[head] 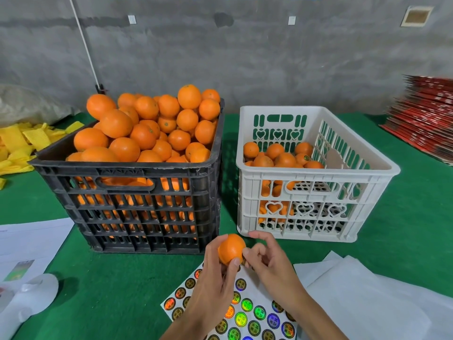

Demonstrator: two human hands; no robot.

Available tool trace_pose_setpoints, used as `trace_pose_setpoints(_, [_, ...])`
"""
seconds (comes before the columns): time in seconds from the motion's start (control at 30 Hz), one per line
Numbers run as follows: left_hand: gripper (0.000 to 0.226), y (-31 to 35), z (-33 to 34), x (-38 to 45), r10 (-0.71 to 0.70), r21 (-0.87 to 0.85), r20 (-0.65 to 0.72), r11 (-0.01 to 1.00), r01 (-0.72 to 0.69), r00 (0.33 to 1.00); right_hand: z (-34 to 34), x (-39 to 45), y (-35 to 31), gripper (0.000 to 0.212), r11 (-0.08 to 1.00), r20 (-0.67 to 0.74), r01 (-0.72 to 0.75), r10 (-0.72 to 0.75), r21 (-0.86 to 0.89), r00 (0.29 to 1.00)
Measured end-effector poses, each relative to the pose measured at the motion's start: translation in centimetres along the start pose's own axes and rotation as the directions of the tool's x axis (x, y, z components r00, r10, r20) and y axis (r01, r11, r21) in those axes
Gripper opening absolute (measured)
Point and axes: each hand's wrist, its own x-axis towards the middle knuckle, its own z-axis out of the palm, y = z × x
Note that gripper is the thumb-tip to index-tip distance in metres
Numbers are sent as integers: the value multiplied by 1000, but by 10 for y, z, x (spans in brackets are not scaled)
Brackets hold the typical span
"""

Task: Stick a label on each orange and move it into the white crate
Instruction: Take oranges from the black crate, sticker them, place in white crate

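One orange [231,248] gripped in my left hand [215,278] before the white crate [316,168] — right fingers [247,252] pinch a label against it, I judge.

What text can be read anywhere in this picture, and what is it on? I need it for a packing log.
No text reads clearly.
Sticker sheet: round holographic labels carry dark characters, too small and blurred to read.
Label on an orange in the white crate: too small.
Paper sheet at left: faint print, illegible.
Red stack at right: white marks, blurred.
Orange in the hands: no print visible.
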Motion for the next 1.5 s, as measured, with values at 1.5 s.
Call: trace_pose_setpoints(1.5, [44, 137, -235, 219, -110, 977, -202, 51, 209, 973, -16, 83, -106, 25, 605, -225, 326, -658, -727, 718])
